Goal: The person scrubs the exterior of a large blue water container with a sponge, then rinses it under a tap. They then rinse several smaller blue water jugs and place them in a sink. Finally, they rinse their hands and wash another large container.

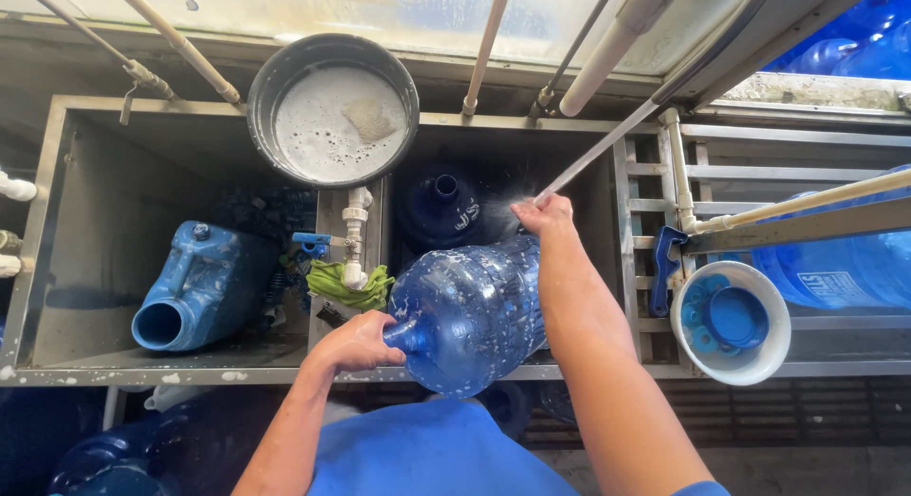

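While the left hand point(356, 342) closes its grip on the blue water jug's point(470, 311) neck, the right hand point(543, 214), grip unclear, should keep the base under the spray.

This looks like a wash bay at a water-bottling shop. Steel troughs point(95, 259) sit side by side under a run of pipes point(607, 59), and big blue jugs point(470, 311) lie in and around them. A pot point(332, 112) of sudsy water rests on the trough edge, and a white tub point(731, 323) holds blue caps. More jugs, probably, are stacked top right.
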